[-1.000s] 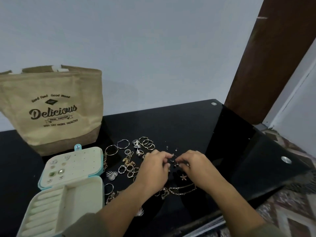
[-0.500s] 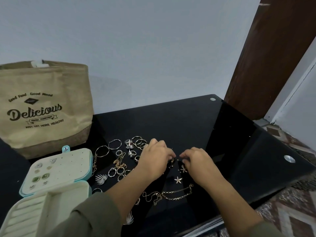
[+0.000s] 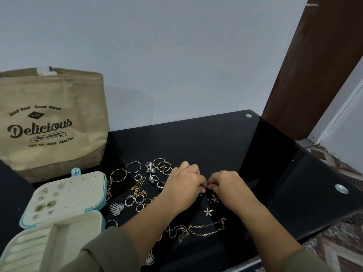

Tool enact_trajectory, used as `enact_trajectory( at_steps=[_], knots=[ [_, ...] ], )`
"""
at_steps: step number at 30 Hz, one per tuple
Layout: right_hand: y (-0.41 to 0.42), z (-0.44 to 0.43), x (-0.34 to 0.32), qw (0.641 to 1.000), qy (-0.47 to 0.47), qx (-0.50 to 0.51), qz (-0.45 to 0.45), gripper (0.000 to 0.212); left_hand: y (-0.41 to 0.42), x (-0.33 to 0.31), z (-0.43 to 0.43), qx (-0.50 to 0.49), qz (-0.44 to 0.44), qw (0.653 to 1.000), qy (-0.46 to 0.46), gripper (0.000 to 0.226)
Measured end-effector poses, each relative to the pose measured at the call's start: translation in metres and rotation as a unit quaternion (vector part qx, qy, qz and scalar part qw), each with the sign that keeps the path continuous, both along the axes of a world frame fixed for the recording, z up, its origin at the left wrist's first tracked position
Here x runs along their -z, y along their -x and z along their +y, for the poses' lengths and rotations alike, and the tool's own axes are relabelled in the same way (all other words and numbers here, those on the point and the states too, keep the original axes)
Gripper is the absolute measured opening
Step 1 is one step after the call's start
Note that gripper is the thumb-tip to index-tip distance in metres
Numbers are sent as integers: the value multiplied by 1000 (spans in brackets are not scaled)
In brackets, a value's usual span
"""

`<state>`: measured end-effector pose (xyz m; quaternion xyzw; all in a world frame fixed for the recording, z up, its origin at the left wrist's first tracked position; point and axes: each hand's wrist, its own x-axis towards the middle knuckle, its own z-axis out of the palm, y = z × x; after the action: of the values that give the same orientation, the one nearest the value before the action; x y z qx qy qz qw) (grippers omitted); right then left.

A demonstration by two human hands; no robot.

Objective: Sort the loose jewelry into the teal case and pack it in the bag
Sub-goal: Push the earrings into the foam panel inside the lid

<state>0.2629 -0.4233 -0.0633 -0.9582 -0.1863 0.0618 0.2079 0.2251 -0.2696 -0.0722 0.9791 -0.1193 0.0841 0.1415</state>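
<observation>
The teal case [image 3: 102, 195] lies open at the left, with several stud earrings pinned on its cream lid panel. The tan "Delicious" bag [image 3: 51, 124] stands behind it. Loose jewelry is spread on the black glass table [image 3: 196, 142]: hoops [image 3: 133, 167], rings [image 3: 139, 199], a gold chain [image 3: 206, 228], a star pendant [image 3: 208, 211] and a silver leaf earring [image 3: 116, 209]. My left hand [image 3: 184, 185] and my right hand [image 3: 227, 185] meet fingertip to fingertip over the pile. Together they pinch a tiny piece of jewelry that the fingers mostly hide.
A dark wooden post [image 3: 314, 65] rises at the right behind the table. Two round metal caps [image 3: 341, 188] sit in the glass near the right edge. Patterned floor shows past that edge. A grey wall is close behind.
Both hands have stayed together over the pile, with the fingertips drawing closer on the small piece. The camera view shifted slightly; the bag and case sit further left than one second ago.
</observation>
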Motion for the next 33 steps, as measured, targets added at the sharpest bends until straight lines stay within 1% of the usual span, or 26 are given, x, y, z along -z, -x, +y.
enact_trajectory(
  at_steps=[3, 5, 7, 9, 12, 14, 16, 19, 22, 25, 27, 30, 33],
  knots=[
    [-5, 4, -2, 999, 27, -9, 17, 7, 0, 2, 0, -1, -4, 1000, -17, 18],
    [-7, 5, -3, 998, 50, -19, 23, 9, 0, 5, 1, -5, -2, 1000, -6, 17],
    [-8, 7, -3, 997, 65, -36, 3, 11, 1, 5, 3, -18, -9, 999, 39, 15],
    [-7, 9, -2, 995, 81, -55, -26, 14, 4, 2, 6, -45, -16, 993, 106, 10],
    [-4, 16, -2, 991, 107, -55, -51, 17, 16, -5, 17, -92, 20, 970, 225, 7],
    [0, 25, -4, 993, 86, -53, -60, 15, 26, -8, 26, -109, 30, 955, 275, 8],
    [7, 42, -9, 995, 45, -75, -55, 12, 38, -12, 40, -116, 11, 948, 297, 9],
    [23, 78, -18, 992, -3, -121, -46, 11, 57, -19, 65, -148, -11, 940, 308, 8],
    [42, 116, -25, 986, -29, -158, -39, 12, 80, -24, 97, -201, -11, 931, 304, 6],
    [59, 148, -30, 980, -52, -188, -46, 9, 103, -26, 129, -232, -1, 923, 306, 17],
    [71, 168, -31, 974, -61, -213, -52, 10, 121, -27, 149, -248, -2, 923, 295, 20],
    [87, 198, -32, 964, -87, -247, -46, 7, 145, -28, 178, -276, -19, 922, 269, 17],
    [101, 227, -30, 956, -79, -276, -55, 8, 165, -28, 205, -304, -10, 914, 270, 13]
  ],
)
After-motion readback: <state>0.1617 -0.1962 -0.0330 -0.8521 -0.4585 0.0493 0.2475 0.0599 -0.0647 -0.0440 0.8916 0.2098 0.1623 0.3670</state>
